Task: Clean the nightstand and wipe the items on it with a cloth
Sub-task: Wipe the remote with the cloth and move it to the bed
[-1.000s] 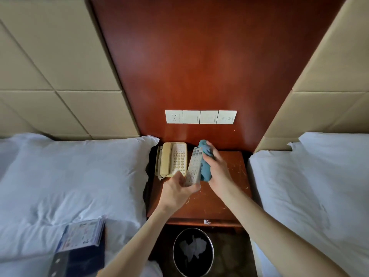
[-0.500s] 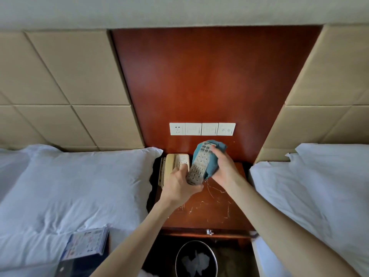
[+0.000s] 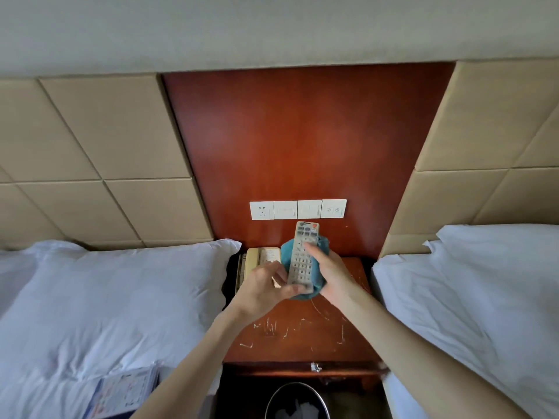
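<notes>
A grey remote control (image 3: 302, 255) is held upright above the wooden nightstand (image 3: 305, 337), buttons facing me. My left hand (image 3: 266, 290) grips its lower end. My right hand (image 3: 331, 272) holds a teal cloth (image 3: 314, 281) wrapped behind and under the remote, thumb pressing on the buttons. A beige telephone (image 3: 257, 261) sits at the nightstand's back left, partly hidden by my left hand. The nightstand top shows pale scratches.
White-sheeted beds (image 3: 115, 300) flank the nightstand left and right (image 3: 472, 294). A row of wall switches (image 3: 298, 209) sits on the red wood panel. A black waste bin (image 3: 296, 402) stands below the nightstand. A booklet (image 3: 124, 391) lies on the left bed.
The view has tilted upward. The remote has turned more upright and face-on, and the cloth has shifted from its right side to behind and beneath it.
</notes>
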`<state>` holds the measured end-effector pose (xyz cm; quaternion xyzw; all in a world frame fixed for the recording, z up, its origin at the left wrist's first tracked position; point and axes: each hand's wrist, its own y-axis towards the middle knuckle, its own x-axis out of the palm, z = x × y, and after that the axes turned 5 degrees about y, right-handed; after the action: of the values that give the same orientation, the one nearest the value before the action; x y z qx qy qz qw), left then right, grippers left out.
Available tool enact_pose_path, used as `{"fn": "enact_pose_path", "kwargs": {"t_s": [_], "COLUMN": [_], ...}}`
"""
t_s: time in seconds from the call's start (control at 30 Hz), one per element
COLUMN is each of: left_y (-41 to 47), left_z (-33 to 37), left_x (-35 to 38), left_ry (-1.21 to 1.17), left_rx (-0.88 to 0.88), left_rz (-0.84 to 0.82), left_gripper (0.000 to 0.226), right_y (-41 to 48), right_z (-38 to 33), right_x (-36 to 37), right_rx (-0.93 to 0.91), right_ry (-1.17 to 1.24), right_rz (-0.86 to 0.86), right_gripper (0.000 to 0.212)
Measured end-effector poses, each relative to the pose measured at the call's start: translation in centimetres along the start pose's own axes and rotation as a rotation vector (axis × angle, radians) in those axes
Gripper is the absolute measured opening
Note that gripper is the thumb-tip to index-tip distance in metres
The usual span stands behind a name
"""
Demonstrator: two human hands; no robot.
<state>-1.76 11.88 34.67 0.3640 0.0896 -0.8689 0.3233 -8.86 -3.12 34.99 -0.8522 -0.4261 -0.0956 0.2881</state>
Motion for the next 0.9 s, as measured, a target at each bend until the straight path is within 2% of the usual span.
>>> {"fn": "enact_pose_path", "kwargs": {"t_s": [0.07, 0.13, 0.2, 0.27, 0.37, 0.43, 0.6, 0.7, 0.8, 0.9], "left_y": [0.5, 1.4, 2.3, 3.1, 3.7, 3.7, 3.6, 3.8, 3.7, 3.0], "left_z": [0.1, 0.3, 0.8, 1.1, 1.0, 0.7, -0.1, -0.5, -1.1, -1.3], "left_x": [-0.7, -1.5, -2.5, -3.2, -3.6, -3.5, -3.8, -4.7, -5.1, -4.3], "left_ry": [-0.041, -0.156, -0.272, -0.335, -0.342, -0.286, -0.301, -0.318, -0.456, -0.515], "left_rx": [-0.053, -0.152, -0.202, -0.212, -0.239, -0.212, -0.225, -0.313, -0.429, -0.515], "left_rz": [0.115, 0.297, 0.405, 0.373, 0.209, 0.177, 0.270, 0.398, 0.555, 0.620], "left_gripper": [0.019, 0.012, 0.007, 0.009, 0.028, 0.023, 0.020, 0.021, 0.024, 0.028], "right_y": [-0.2, -0.5, -0.9, -1.6, -2.4, -2.9, -3.9, -4.6, -5.1, -5.2], "right_z": [-0.5, -0.4, 0.1, 0.7, 1.3, 1.5, 2.1, 2.8, 3.7, 3.7], "right_x": [-0.1, 0.1, 0.4, 0.7, 1.1, 1.2, 0.7, 0.4, 0.5, 0.8], "right_rx": [-0.010, -0.021, -0.027, -0.022, -0.013, -0.015, -0.009, 0.022, 0.077, 0.134], "right_ry": [-0.045, -0.083, -0.145, -0.211, -0.242, -0.234, -0.242, -0.233, -0.200, -0.100], "right_rz": [-0.049, -0.099, -0.162, -0.224, -0.290, -0.304, -0.299, -0.310, -0.301, -0.290], "right_gripper": [0.028, 0.023, 0.017, 0.016, 0.020, 0.022, 0.023, 0.026, 0.029, 0.031]}}
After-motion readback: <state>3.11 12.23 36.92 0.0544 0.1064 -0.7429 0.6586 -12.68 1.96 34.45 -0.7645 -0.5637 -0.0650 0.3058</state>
